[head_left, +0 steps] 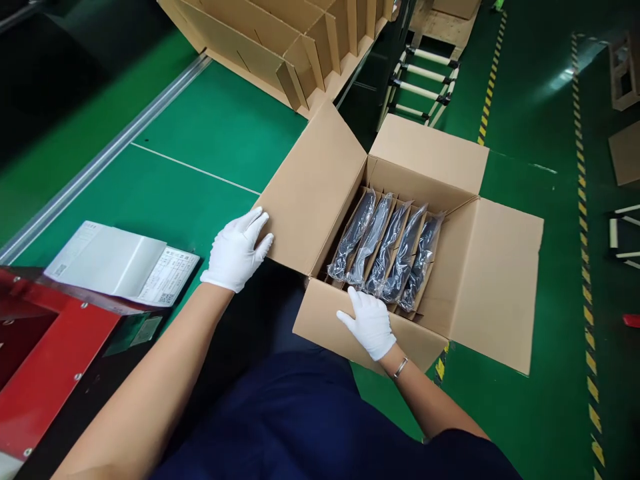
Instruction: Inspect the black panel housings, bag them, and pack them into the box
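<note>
An open cardboard box [430, 157] stands in front of me with all its flaps spread out. Inside it stand several dark items in clear plastic bags [387, 243], side by side between cardboard dividers. My left hand [239, 249], in a white glove, rests with fingers stretched on the near corner of the left flap [313, 193]. My right hand [370, 322], also gloved, lies on the near flap [325, 320], fingers curled over its inner edge beside the bagged items.
A stack of cardboard divider inserts [295, 40] lies at the back of the green table [200, 140]. White leaflets [123, 263] lie at the left beside a red metal frame [47, 353]. A roller rack [423, 80] and a yellow-black floor stripe [583, 220] are beyond.
</note>
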